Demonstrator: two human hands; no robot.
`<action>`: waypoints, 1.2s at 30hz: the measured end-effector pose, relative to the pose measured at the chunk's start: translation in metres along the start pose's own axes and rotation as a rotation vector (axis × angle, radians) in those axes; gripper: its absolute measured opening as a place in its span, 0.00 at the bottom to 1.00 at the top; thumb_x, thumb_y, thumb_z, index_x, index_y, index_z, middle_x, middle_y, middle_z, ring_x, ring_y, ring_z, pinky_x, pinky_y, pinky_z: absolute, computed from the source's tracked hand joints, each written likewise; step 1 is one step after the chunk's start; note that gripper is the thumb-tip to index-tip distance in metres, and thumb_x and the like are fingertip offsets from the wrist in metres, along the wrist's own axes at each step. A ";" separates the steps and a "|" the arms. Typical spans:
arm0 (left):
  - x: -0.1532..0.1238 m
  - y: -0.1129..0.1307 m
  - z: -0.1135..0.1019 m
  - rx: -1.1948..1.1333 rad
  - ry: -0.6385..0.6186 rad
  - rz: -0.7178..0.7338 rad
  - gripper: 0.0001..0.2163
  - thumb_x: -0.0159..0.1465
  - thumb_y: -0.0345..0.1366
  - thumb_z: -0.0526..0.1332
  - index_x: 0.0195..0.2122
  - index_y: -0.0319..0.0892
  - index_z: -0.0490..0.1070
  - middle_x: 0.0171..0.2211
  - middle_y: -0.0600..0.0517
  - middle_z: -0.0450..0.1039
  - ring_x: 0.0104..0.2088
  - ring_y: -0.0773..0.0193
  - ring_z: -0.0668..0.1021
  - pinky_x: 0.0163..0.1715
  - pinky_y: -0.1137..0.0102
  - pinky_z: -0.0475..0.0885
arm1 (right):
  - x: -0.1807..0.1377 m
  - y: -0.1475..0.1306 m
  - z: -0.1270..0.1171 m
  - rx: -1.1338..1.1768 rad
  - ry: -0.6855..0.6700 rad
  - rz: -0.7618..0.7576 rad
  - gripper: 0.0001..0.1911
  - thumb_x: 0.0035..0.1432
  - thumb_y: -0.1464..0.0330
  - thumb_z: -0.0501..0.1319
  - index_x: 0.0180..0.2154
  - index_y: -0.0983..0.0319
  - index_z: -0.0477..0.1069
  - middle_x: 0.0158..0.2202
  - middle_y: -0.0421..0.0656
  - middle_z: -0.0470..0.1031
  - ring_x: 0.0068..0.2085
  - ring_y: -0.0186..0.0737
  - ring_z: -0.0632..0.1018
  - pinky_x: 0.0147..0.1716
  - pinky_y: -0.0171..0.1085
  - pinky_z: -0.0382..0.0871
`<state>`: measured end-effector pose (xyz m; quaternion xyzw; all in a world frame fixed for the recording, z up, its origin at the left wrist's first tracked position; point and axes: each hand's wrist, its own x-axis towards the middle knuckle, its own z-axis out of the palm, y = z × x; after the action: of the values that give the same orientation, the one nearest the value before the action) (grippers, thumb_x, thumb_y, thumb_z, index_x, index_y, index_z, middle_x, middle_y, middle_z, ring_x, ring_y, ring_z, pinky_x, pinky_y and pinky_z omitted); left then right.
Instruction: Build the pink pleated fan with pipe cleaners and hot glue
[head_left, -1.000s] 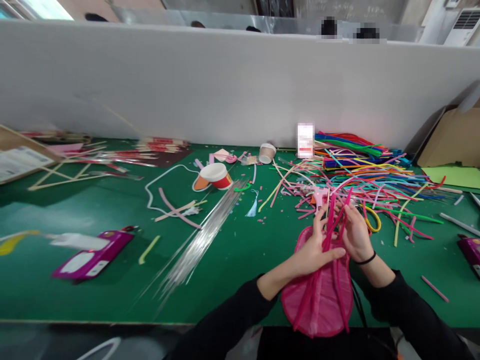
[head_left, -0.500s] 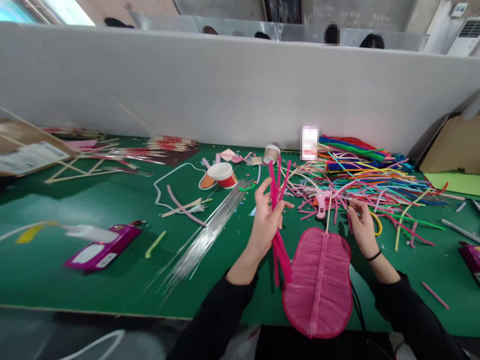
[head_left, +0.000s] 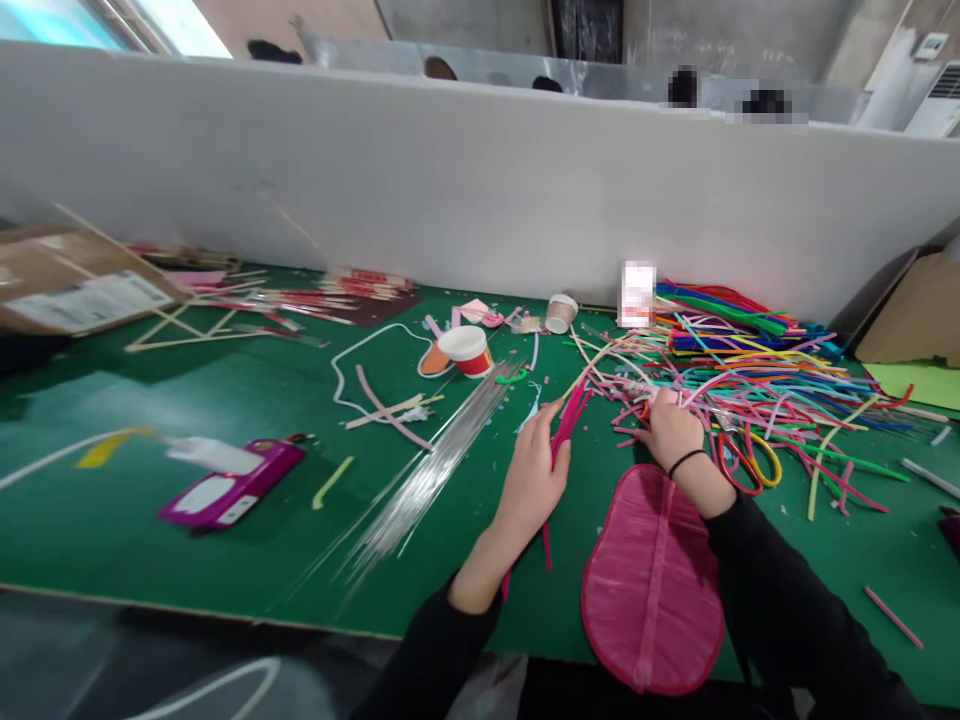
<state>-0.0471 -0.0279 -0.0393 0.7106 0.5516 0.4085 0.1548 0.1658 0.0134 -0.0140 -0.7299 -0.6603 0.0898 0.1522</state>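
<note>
My left hand [head_left: 534, 460] is closed around a bundle of magenta pipe cleaners [head_left: 571, 415], whose lower ends show under the wrist. My right hand [head_left: 676, 430] reaches over the pink hot glue gun [head_left: 666, 397] and its fingers curl around it; the hand hides most of the gun. Below that hand lies a gourd-shaped pink panel [head_left: 649, 590] with a magenta edge and a raised central rib, partly under my right sleeve. Scissors [head_left: 759, 462] with red and yellow handles rest just right of my right wrist.
Colourful pipe cleaners [head_left: 772, 350] are heaped at the back right. Thin silvery wires [head_left: 442, 460] lie left of my left hand. A paper cup [head_left: 465, 352] stands behind them. A purple device [head_left: 232, 490] with a white cable sits at left. A grey partition [head_left: 450, 190] borders the table.
My right hand has moved left and forward from beside the panel onto the glue gun. My left hand has turned palm down and lowered the magenta bundle toward the table.
</note>
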 end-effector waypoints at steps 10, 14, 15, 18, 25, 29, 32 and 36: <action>0.010 0.018 -0.014 -0.193 0.052 -0.132 0.13 0.66 0.45 0.60 0.47 0.45 0.76 0.39 0.48 0.81 0.41 0.57 0.81 0.45 0.64 0.73 | -0.006 0.046 -0.016 0.333 0.343 -0.068 0.16 0.57 0.59 0.59 0.40 0.57 0.55 0.29 0.40 0.72 0.26 0.42 0.75 0.26 0.36 0.63; 0.031 0.043 -0.015 -0.250 -0.093 -0.140 0.18 0.66 0.51 0.59 0.28 0.44 0.78 0.25 0.52 0.79 0.27 0.62 0.78 0.32 0.70 0.69 | -0.020 0.052 -0.020 0.483 0.482 -0.062 0.19 0.56 0.53 0.61 0.37 0.55 0.54 0.30 0.38 0.71 0.23 0.37 0.72 0.24 0.35 0.63; 0.038 0.050 -0.013 -0.243 -0.088 -0.112 0.19 0.66 0.51 0.59 0.27 0.44 0.77 0.23 0.53 0.78 0.25 0.62 0.77 0.31 0.70 0.68 | -0.023 0.052 -0.020 0.488 0.499 -0.046 0.19 0.56 0.53 0.61 0.37 0.55 0.54 0.29 0.37 0.70 0.23 0.37 0.72 0.23 0.35 0.62; 0.058 0.065 -0.004 -0.211 -0.057 -0.021 0.19 0.66 0.51 0.59 0.27 0.43 0.77 0.24 0.53 0.78 0.26 0.64 0.76 0.30 0.71 0.66 | -0.028 0.051 -0.020 0.485 0.522 -0.025 0.19 0.57 0.53 0.61 0.36 0.55 0.54 0.28 0.36 0.69 0.22 0.35 0.71 0.22 0.34 0.61; 0.077 0.070 0.028 -0.243 0.057 0.006 0.14 0.64 0.48 0.63 0.33 0.42 0.79 0.29 0.51 0.80 0.27 0.64 0.76 0.31 0.71 0.67 | -0.030 0.051 -0.014 0.452 0.497 -0.066 0.15 0.58 0.56 0.59 0.37 0.55 0.55 0.30 0.39 0.73 0.21 0.36 0.71 0.23 0.35 0.60; 0.077 0.069 0.036 -0.245 0.047 0.009 0.16 0.65 0.49 0.62 0.32 0.42 0.79 0.28 0.51 0.80 0.27 0.64 0.76 0.31 0.71 0.67 | -0.032 0.050 -0.015 0.430 0.475 -0.066 0.14 0.58 0.57 0.58 0.36 0.56 0.56 0.31 0.40 0.74 0.22 0.36 0.72 0.23 0.35 0.61; 0.079 0.069 0.039 -0.229 0.060 0.021 0.18 0.66 0.50 0.60 0.29 0.41 0.78 0.27 0.51 0.80 0.27 0.64 0.76 0.31 0.71 0.67 | -0.032 0.049 -0.016 0.422 0.452 -0.077 0.13 0.58 0.57 0.58 0.36 0.56 0.56 0.31 0.40 0.73 0.23 0.37 0.73 0.24 0.35 0.61; 0.082 0.068 0.042 -0.219 0.079 0.014 0.16 0.67 0.45 0.59 0.29 0.41 0.78 0.28 0.50 0.80 0.28 0.62 0.78 0.33 0.71 0.67 | -0.034 0.049 -0.016 0.430 0.439 -0.092 0.14 0.58 0.56 0.58 0.37 0.56 0.56 0.32 0.40 0.74 0.24 0.37 0.73 0.26 0.35 0.63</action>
<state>0.0341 0.0334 0.0139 0.6766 0.5042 0.4953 0.2068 0.2129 -0.0260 -0.0179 -0.6523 -0.6098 0.0604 0.4460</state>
